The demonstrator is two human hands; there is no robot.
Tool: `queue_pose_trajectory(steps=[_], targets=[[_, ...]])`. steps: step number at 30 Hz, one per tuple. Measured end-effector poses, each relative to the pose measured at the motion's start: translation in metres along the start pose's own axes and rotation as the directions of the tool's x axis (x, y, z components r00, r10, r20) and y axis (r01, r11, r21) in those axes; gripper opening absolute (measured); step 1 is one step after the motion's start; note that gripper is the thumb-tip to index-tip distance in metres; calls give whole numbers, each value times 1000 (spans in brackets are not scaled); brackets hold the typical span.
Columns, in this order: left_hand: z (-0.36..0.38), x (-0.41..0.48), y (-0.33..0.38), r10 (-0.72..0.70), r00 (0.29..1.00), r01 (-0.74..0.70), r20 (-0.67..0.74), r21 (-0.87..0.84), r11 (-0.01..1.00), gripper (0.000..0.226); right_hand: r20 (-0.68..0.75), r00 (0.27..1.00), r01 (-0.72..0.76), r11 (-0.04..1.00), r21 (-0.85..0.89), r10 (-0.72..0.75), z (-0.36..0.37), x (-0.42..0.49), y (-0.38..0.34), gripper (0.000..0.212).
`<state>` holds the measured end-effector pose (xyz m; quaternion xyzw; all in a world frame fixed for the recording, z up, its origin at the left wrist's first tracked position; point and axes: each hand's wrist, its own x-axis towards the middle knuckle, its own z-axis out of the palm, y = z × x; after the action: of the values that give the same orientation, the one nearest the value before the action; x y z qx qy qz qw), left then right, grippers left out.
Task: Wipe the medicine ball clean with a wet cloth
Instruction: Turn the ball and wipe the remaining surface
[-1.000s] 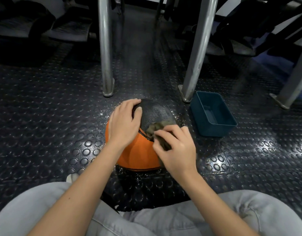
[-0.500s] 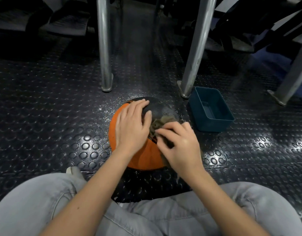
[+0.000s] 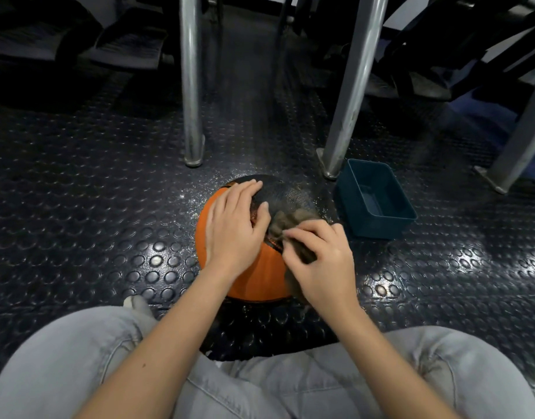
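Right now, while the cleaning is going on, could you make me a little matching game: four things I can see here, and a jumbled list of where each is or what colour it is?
Things:
1 medicine ball
2 cloth
3 left hand
4 tub

Descriptions:
A teal, on the floor right of the ball
B orange and black
C held by the right hand against the ball
D lying flat on the ball's top

Pairs: 1-B, 2-C, 3-D, 4-A
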<state>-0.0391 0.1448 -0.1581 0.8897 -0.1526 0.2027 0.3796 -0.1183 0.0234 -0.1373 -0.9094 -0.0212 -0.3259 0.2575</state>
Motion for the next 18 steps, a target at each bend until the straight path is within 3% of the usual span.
queue_pose_trajectory(steps=[2,5,7,9,14,16,18], targets=[[-1,-1,0,28,999,-28,16,-16,999,53,20,1000,-10,1000,-17,10,-2,10,8,17],[-2,-6,3,51,999,-51,17,-5,999,53,39,969,-245,969,15,244,-1,43,31,12],[0,-6,5,56,998,-56,14,15,998,52,50,949,-313,950,14,312,-1,50,40,14],[0,-7,6,49,999,-49,2,26,998,51,31,959,-280,960,2,280,-2,38,29,14],[0,-7,0,48,999,-48,-4,12,999,51,-10,999,42,999,-18,-42,2,0,-3,19],[-1,-7,0,65,998,-65,-7,1,998,50,10,1000,23,1000,-3,-23,0,10,5,21],[-2,-6,2,73,997,-73,-6,-13,997,49,25,992,-127,992,15,127,-1,27,18,16]])
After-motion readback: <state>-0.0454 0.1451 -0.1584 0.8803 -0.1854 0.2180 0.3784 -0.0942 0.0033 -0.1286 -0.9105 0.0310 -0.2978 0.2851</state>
